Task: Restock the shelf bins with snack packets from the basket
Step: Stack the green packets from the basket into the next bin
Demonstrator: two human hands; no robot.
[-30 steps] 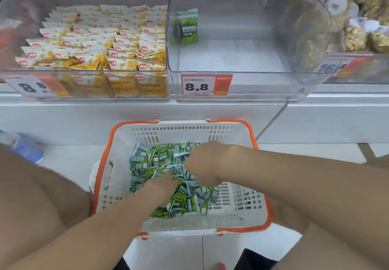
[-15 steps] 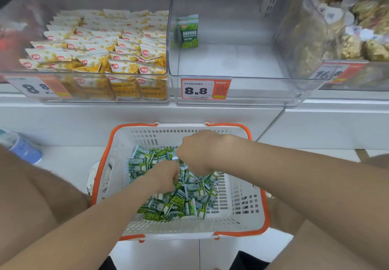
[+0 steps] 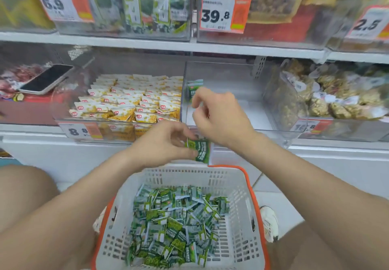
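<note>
A white basket with an orange rim [image 3: 237, 171] stands on the floor between my knees, holding several green snack packets [image 3: 174, 223]. My left hand [image 3: 164, 143] is raised above the basket's far edge and grips a small bunch of green packets [image 3: 201, 149]. My right hand [image 3: 221, 118] hovers over the front wall of the nearly bare clear middle bin [image 3: 248, 110], fingers curled. Whether it holds a packet is hidden. One green packet [image 3: 194, 87] stands at the bin's back left corner.
The clear bin to the left is full of yellow and white packets [image 3: 130, 101]. A phone [image 3: 46, 79] lies on goods further left. A bin of brown bagged snacks [image 3: 336, 97] sits to the right. An upper shelf of bins [image 3: 223, 15] hangs overhead.
Both hands have lifted out of the basket's packet pile and risen to the middle bin's front. The left hand now carries green packets. The view has tilted up, showing the upper shelf.
</note>
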